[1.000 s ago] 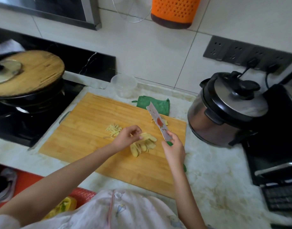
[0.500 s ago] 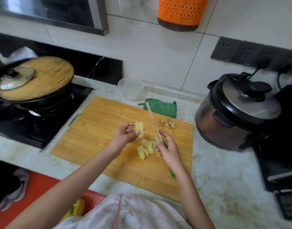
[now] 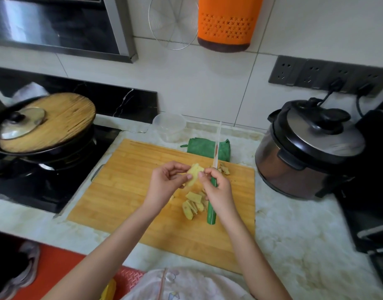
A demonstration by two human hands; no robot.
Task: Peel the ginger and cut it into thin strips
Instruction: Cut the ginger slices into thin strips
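2 hands are held close together above the cutting board (image 3: 121, 191). A ginger slice (image 3: 194, 172) is pinched between the thumb and fingertips of the left hand (image 3: 166, 182). Its right edge is touched by a fingertip of the right hand (image 3: 218, 188), whose other fingers are curled round the green handle of the knife (image 3: 211, 213), blade pointed away. More ginger slices (image 3: 192, 205) are piled on the board just beneath

This is a home kitchen. A black frying pan (image 3: 47, 155) under a round wooden lid (image 3: 65, 122) sits on a black glass hob (image 3: 24, 191), below a steel-framed range hood (image 3: 56, 24). The white tiled wall (image 3: 197, 83) carries a grey row of sockets (image 3: 316, 72), an orange perforated plastic holder (image 3: 227, 22) and a round wire strainer (image 3: 173, 23). On the white marbled tabletop (image 3: 294, 234) stand a rectangular bamboo cutting board (image 3: 132, 180) and a plugged-in steel-and-black pressure cooker (image 3: 305, 152).
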